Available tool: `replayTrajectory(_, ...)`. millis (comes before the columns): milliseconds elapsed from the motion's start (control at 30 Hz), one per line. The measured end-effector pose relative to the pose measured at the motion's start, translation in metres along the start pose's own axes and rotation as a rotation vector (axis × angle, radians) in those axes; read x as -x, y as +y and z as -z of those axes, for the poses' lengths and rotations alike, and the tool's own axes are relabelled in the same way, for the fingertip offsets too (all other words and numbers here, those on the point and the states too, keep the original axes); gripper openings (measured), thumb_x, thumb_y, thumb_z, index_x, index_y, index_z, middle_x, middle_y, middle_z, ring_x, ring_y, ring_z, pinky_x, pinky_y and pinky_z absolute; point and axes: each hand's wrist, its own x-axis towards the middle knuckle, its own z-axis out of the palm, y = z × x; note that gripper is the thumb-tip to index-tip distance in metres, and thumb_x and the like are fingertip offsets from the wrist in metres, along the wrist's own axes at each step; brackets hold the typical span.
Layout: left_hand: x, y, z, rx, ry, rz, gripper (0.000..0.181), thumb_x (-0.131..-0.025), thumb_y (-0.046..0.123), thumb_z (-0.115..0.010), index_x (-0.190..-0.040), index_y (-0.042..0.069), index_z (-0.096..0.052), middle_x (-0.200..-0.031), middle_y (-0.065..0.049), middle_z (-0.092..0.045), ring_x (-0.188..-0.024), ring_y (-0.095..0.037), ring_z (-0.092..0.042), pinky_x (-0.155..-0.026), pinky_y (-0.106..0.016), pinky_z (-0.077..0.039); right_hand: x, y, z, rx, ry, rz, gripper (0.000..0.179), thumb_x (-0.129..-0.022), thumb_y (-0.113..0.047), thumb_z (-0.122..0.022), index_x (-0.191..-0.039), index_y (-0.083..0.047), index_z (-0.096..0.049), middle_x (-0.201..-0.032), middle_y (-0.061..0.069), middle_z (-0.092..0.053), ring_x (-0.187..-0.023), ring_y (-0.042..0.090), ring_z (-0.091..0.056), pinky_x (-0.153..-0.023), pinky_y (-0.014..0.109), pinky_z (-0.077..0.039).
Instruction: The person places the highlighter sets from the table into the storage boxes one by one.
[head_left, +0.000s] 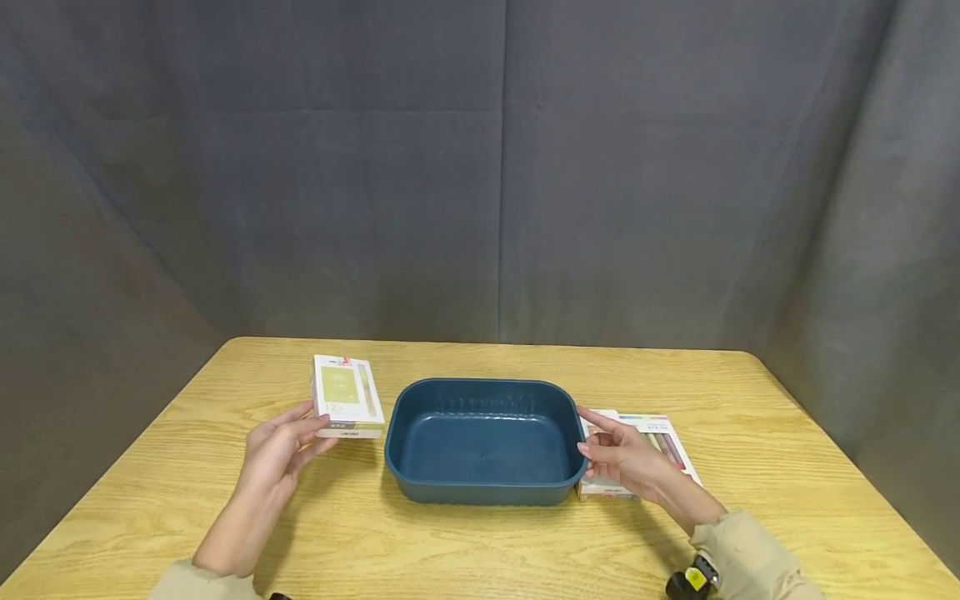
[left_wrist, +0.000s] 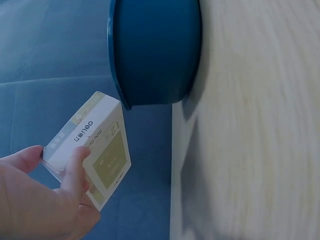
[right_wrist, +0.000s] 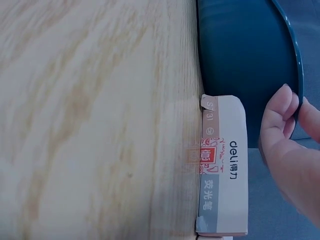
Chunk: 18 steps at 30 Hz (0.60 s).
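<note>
A dark blue plastic bin (head_left: 483, 493) stands near the middle of the table, its inside bare. My left hand (head_left: 281, 446) holds a white and yellow-green box (head_left: 347, 392) by its near end, thumb on top, raised above the table left of the bin. In the left wrist view that box (left_wrist: 107, 155) shows "deli" lettering. My right hand (head_left: 630, 458) pinches the bin's right rim; in the right wrist view the fingers (right_wrist: 275, 120) lie against the outer wall and the thumb is at the rim. Partly hidden under that hand is a white box (right_wrist: 225, 165) of highlighter pens.
Another white box (head_left: 684, 442) with coloured sticks in its window lies right of the bin, partly behind my right hand. The wooden table (head_left: 480, 550) ends at a grey curtain (head_left: 495, 208) at the back and sides.
</note>
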Motion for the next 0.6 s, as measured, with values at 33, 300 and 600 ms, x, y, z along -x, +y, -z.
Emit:
replayTrajectory(33,0.0,0.001,-0.002,0.005,0.002,-0.004,0.059,-0.084,-0.008,-0.049,-0.136,-0.012,-0.02,-0.11,-0.018,-0.044,-0.083,-0.01,-0.058,-0.079,-0.025,-0.045,0.0,0.0,0.0,0.0,0.004,-0.005,0.07,-0.087,0.005,-0.051,-0.141,0.004,-0.005,-0.077,0.002,-0.047,-0.063,0.012,-0.053,-0.06,0.023,-0.048)
replayTrajectory(300,0.002,0.003,-0.015,0.033,0.002,0.002,0.058,-0.082,-0.009,-0.053,-0.134,-0.013,-0.025,-0.091,-0.008,-0.056,-0.079,-0.011,-0.06,-0.073,-0.025,-0.048,-0.001,-0.001,-0.001,0.012,-0.01,-0.022,0.071,-0.088,0.004,-0.051,-0.141,0.003,-0.005,-0.08,0.004,-0.045,-0.063,0.013,-0.053,-0.061,0.024,-0.048)
replayTrajectory(600,0.006,0.002,-0.025,0.033,-0.035,-0.01,0.055,-0.081,-0.01,-0.053,-0.131,-0.014,-0.03,-0.09,-0.008,-0.058,-0.077,-0.012,-0.06,-0.072,-0.025,-0.049,-0.002,0.0,-0.002,0.011,-0.003,-0.025,0.071,-0.088,0.003,-0.051,-0.142,0.002,-0.005,-0.08,0.005,-0.045,-0.062,0.013,-0.053,-0.061,0.024,-0.048)
